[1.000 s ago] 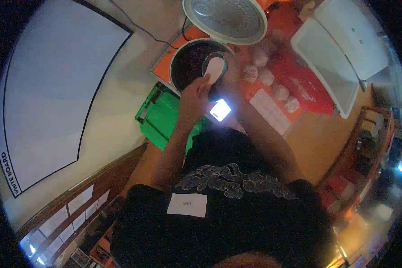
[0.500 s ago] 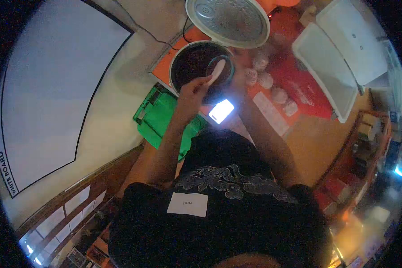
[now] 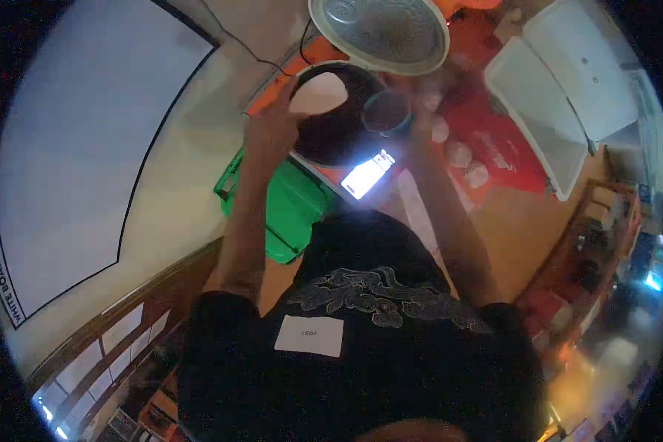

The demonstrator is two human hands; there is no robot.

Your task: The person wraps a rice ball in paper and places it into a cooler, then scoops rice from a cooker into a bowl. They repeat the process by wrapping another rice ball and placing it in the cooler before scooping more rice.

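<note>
My left hand [image 3: 272, 125] grips a white rice paddle [image 3: 321, 93], held flat over the left part of an open rice cooker [image 3: 295, 151]. Dark contents [image 3: 346, 136] fill the cooker's pot, too dim to make out. A small bowl with a bluish rim [image 3: 387, 113] is above the pot's right side. My right hand [image 3: 412, 127] is closed on its right edge, though the fingers are dim and smeared. What lies inside the bowl is dark. The cooker's lid [image 3: 383, 33] stands raised at the back.
Just in front of the cooker a phone [image 3: 367, 175] glows. A green container [image 3: 291, 210] is at left. Several pale round lumps [image 3: 458, 154] lie on the orange and red surface at right, by an open white box [image 3: 527, 110]. A whiteboard [image 3: 88, 132] hangs at left.
The paddle has swung left, away from the bowl, and now shows its broad face. My left hand moved left with it. The bowl has shifted slightly right.
</note>
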